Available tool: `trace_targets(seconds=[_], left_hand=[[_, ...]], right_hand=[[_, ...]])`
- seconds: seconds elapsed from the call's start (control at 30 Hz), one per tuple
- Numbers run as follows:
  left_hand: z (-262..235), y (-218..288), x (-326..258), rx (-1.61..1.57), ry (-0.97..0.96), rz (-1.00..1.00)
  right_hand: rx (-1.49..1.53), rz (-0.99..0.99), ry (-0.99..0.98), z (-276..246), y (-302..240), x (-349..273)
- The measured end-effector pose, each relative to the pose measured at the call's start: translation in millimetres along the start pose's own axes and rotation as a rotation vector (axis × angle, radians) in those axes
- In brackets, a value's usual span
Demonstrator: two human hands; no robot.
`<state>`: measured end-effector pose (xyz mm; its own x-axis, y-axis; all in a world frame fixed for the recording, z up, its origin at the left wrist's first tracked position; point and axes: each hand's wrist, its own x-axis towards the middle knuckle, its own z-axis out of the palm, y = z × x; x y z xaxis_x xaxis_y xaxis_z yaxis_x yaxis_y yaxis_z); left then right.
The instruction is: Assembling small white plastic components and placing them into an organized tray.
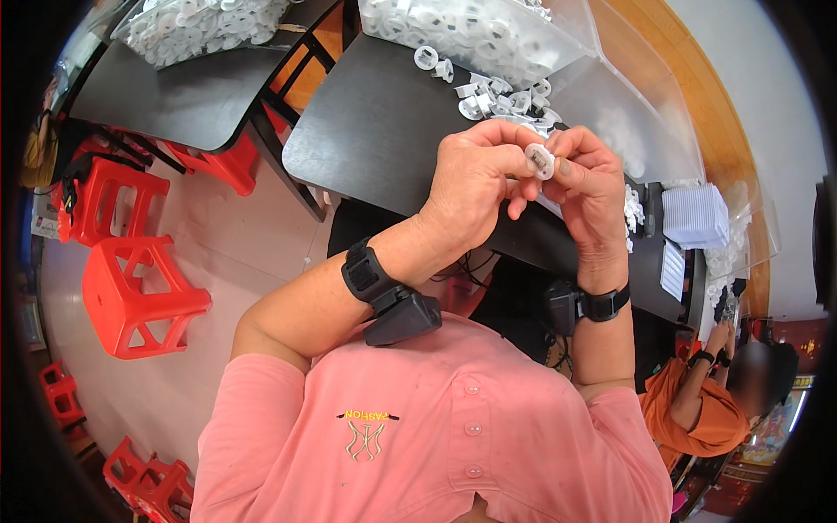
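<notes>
A small round white plastic part with a grey marking on its face is held up over the front of the dark table. My left hand pinches its left side between thumb and fingers. On the other side, the thumb and fingers of my right hand are closed on the same part. Just beyond my hands lies a loose pile of similar white plastic parts, partly hidden by my fingers. A clear bin full of such parts stands behind the pile.
At right are a stack of white trays and a clear bag of parts. Another filled bin sits on a second dark table. Red stools stand at left. A person in orange works at far right.
</notes>
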<state>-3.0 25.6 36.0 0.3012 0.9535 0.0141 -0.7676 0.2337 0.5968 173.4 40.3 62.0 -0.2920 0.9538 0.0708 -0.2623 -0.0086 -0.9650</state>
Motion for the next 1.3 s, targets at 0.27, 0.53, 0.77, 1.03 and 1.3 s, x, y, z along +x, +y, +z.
trace_targets(seconds=[0.27,0.53,0.77,1.03,1.3], left_hand=[[5,5,-6,-0.053,0.014,0.051],[5,6,-9,0.03,0.031,0.006],[1,4,-9,-0.063,0.0,-0.071],[-3,5,-7,-0.102,-0.079,-0.21],[-8,6,-2,-0.162,-0.118,-0.269]], right_hand=[[0.149,0.104,-0.084,-4,2,2],[0.101,0.076,-0.067,1,1,-5],[0.099,0.017,0.017,7,3,-11],[0.061,-0.036,0.044,2,3,-15],[-0.018,-0.056,-0.006,-3,-1,-13]])
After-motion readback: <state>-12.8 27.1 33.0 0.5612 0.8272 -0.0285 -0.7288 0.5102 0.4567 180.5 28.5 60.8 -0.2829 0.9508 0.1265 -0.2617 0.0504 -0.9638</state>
